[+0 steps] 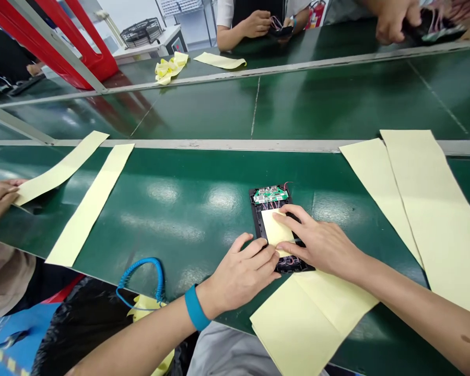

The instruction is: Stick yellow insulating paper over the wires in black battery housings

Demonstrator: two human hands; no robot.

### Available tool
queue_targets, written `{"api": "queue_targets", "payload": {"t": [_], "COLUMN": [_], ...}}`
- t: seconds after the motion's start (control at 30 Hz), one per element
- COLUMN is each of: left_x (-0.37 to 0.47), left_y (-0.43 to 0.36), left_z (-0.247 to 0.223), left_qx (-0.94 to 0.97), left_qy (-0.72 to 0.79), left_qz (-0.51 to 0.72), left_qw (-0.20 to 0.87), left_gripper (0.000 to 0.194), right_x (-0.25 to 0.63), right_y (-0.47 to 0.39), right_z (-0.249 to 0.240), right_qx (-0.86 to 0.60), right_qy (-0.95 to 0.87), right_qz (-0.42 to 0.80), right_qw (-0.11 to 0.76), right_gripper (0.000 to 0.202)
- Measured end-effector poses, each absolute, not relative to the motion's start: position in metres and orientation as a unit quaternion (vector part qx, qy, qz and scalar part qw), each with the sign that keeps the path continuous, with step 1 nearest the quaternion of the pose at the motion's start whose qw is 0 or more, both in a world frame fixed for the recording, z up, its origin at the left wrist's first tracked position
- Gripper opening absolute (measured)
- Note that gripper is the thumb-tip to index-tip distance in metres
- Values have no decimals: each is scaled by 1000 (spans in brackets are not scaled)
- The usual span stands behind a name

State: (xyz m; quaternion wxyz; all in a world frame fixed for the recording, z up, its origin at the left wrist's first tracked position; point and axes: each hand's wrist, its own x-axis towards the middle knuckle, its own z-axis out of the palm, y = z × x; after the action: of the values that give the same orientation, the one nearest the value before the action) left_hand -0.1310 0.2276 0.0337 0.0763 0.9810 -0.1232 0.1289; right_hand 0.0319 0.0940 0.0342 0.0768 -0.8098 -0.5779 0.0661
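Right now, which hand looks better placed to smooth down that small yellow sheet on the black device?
Probably the right hand: its fingers already lie flat across the small pale-yellow paper sheet, while the left hand only touches the flat black device at its edge.

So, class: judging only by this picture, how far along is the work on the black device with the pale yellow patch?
Done: a small yellow patch already lies on the open black device, below its exposed green circuit board. In hand: the left hand and right hand both press on the patch. Left: the case has no cover on, the wires by the board show, and large yellow sheets lie unused on the green bench.
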Motion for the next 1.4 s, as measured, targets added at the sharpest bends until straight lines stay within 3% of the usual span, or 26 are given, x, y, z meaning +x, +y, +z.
{"api": "queue_targets", "payload": {"t": [0.27, 0.5, 0.7, 0.77, 1.07, 1.4], "left_x": [-124, -121, -112, -108, -104, -104], "left_y": [230, 232, 233, 234, 241, 239], "left_z": [39, 36, 45, 48, 49, 50], "left_qx": [980, 978, 970, 969, 968, 970], "left_qy": [-160, -161, -158, -164, -183, -185], "left_qz": [91, 54, 25, 7, -16, -18], "left_qw": [69, 118, 184, 186, 171, 154], "left_gripper": [28, 28, 42, 46, 47, 42], "right_x": [34, 32, 22, 12, -22, -7], "right_y": [77, 78, 57, 48, 43, 47], "right_z": [44, 40, 35, 33, 20, 26], "right_qx": [-806, -811, -806, -806, -822, -781], "right_qy": [-552, -560, -498, -480, -469, -551], "right_qz": [150, 135, 98, 92, 35, 97], "right_qw": [150, 101, 304, 335, 320, 279], "right_gripper": [46, 43, 24, 23, 20, 28]}}
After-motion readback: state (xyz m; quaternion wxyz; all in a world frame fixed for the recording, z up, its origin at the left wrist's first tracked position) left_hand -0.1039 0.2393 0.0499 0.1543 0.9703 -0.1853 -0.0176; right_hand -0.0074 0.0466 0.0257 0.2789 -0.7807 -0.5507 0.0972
